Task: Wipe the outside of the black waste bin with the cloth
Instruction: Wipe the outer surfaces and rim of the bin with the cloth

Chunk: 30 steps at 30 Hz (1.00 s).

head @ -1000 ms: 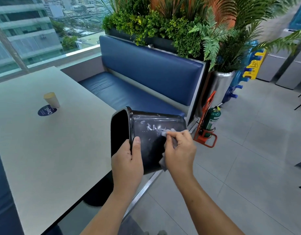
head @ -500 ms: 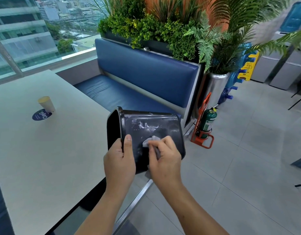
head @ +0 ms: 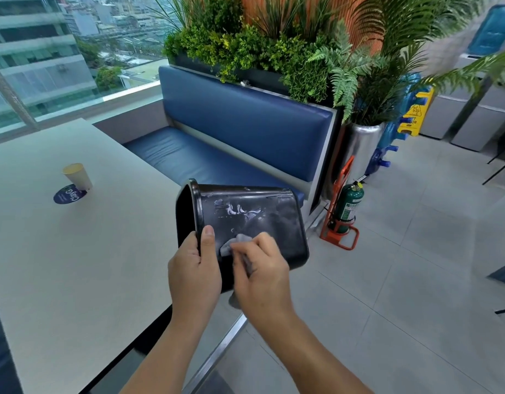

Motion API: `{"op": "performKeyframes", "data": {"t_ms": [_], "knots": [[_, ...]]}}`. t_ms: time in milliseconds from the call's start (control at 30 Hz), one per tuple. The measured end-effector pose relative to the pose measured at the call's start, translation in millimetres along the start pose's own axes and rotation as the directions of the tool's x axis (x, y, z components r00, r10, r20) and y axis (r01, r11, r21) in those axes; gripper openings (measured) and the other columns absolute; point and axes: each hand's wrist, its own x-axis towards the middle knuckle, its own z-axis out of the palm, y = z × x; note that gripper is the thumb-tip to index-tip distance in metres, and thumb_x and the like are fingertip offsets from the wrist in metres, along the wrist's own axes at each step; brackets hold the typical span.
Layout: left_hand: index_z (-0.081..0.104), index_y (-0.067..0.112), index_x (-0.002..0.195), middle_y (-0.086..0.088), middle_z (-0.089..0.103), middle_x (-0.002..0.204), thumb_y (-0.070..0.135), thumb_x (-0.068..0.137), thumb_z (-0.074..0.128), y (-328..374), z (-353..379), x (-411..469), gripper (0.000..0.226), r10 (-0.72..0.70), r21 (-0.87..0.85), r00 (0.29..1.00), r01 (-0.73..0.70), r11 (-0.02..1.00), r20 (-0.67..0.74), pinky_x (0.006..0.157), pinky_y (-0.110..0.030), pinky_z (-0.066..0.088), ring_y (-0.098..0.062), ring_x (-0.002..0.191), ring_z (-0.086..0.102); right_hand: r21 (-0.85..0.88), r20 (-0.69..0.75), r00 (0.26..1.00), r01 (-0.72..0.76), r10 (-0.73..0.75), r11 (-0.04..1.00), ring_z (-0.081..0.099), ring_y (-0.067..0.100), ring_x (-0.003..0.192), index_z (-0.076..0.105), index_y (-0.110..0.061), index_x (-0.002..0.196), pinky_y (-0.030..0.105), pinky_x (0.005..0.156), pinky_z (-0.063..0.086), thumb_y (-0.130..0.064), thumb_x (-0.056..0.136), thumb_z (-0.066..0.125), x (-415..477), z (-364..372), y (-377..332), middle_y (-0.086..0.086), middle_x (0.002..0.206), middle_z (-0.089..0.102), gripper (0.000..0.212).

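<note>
The grey tiled floor [head: 402, 280] gives wide open room on the right, while the pale table [head: 75, 265] fills the left and the blue bench [head: 240, 120] closes off the far side. The black waste bin [head: 268, 211] is held in the air on its side, just off the table's right edge. Its mouth faces left, its base faces right, and one broad wall is turned up toward the camera. It looks like thin, stiff plastic, probably light enough to carry by one edge. Its glossy wall is likely slippery, so the thick rim is the sensible place to hold it. The left hand [head: 193, 271] does just that, with the thumb pressed on the outer wall beside the rim and the fingers hooked out of sight inside. The right hand [head: 264, 275] has its fingers curled tight on the bunched pale cloth [head: 236, 242], pressing it against the near part of the upturned wall, close beside the left thumb. Whitish smears [head: 237, 209] farther up that wall suggest more wiping is needed there. Turning the bin to reach its other walls calls for swinging toward the open floor, away from the table edge. A green fire extinguisher [head: 348, 207] stands well apart on the right, and a paper cup [head: 77, 175] sits on the table far to the left.
</note>
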Motion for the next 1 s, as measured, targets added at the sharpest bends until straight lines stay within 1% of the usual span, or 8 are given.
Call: {"op": "performKeyframes", "data": {"t_ms": [100,167,233,467,700,800,867,1000], "knots": [[0.039,0.014,0.068,0.005,0.039,0.058,0.038,0.112,0.046,0.4,-5.6,-4.3,0.05,0.015,0.002,1.0,-0.015,1.0,0.007,0.053,-0.024,0.034,-0.011,0.055,0.04,-0.007,-0.047,0.995,-0.094,0.093,0.996,0.063,0.005,0.08,0.078,-0.015,0.097,0.016,0.079,0.051,0.001,0.094,0.068,26.9,-11.5,22.1,-0.005,0.093,0.056,0.019],[0.039,0.011,0.07,0.004,0.036,0.059,0.038,0.112,0.046,1.6,-11.0,-6.3,0.051,0.018,-0.008,1.0,-0.018,1.0,0.008,0.053,-0.022,0.033,-0.01,0.056,0.038,-0.085,-0.084,0.985,-0.155,0.148,0.984,0.064,0.005,0.085,0.078,-0.014,0.098,0.014,0.08,0.051,-0.002,0.095,0.069,36.8,-21.6,39.4,-0.003,0.093,0.058,0.015],[0.038,0.008,0.071,0.002,0.035,0.06,0.038,0.112,0.045,2.2,-13.8,-5.7,0.052,0.015,-0.013,1.0,-0.015,1.0,0.005,0.053,-0.022,0.033,-0.011,0.057,0.037,-0.132,-0.1,0.977,-0.199,0.187,0.971,0.065,0.009,0.093,0.077,-0.015,0.099,0.02,0.085,0.053,-0.004,0.095,0.07,32.1,-26.7,47.8,-0.005,0.094,0.058,0.014],[0.035,0.017,0.067,0.009,0.04,0.053,0.037,0.112,0.047,-0.6,-10.4,-4.7,0.05,-0.013,-0.002,1.0,0.013,1.0,0.005,0.051,-0.022,0.033,-0.011,0.054,0.039,-0.031,0.055,0.998,-0.01,0.012,0.999,0.066,0.019,0.099,0.076,-0.012,0.101,0.028,0.09,0.054,-0.001,0.095,0.067,-2.0,-1.9,7.4,-0.001,0.096,0.058,0.016],[0.035,0.011,0.07,0.006,0.033,0.057,0.038,0.111,0.047,1.6,-14.7,-3.7,0.052,0.004,-0.025,1.0,-0.004,1.0,0.006,0.052,-0.023,0.032,-0.011,0.055,0.034,-0.145,-0.075,0.982,-0.182,0.173,0.973,0.061,0.005,0.088,0.077,-0.017,0.099,0.028,0.081,0.056,-0.006,0.095,0.072,23.9,-26.1,43.2,-0.007,0.094,0.056,0.013],[0.036,0.011,0.069,0.006,0.035,0.056,0.038,0.111,0.048,1.1,-9.8,-3.7,0.051,0.016,-0.011,1.0,-0.016,1.0,0.007,0.052,-0.024,0.032,-0.012,0.053,0.035,-0.055,-0.002,0.998,-0.069,0.069,0.996,0.064,0.009,0.097,0.077,-0.015,0.099,0.025,0.089,0.054,0.001,0.094,0.069,5.4,-14.4,18.9,-0.005,0.095,0.057,0.018],[0.037,0.015,0.067,0.009,0.04,0.053,0.037,0.111,0.048,-0.8,-7.8,-5.3,0.05,0.026,0.004,0.999,-0.026,1.0,0.021,0.051,-0.023,0.034,-0.012,0.053,0.039,-0.037,0.041,0.999,-0.001,0.003,0.999,0.063,0.015,0.093,0.076,-0.014,0.1,0.025,0.086,0.053,0.001,0.093,0.069,1.5,-6.2,2.6,-0.006,0.093,0.056,0.018],[0.033,0.018,0.067,0.01,0.035,0.053,0.036,0.111,0.049,-1.2,-12.0,-8.0,0.05,0.033,0.002,0.999,-0.033,0.999,0.03,0.051,-0.023,0.033,-0.01,0.053,0.036,-0.023,-0.014,0.999,-0.045,0.045,0.999,0.063,0.005,0.094,0.078,-0.017,0.096,0.018,0.09,0.051,0.0,0.093,0.071,32.4,-13.3,15.6,-0.006,0.093,0.057,0.018]]}}
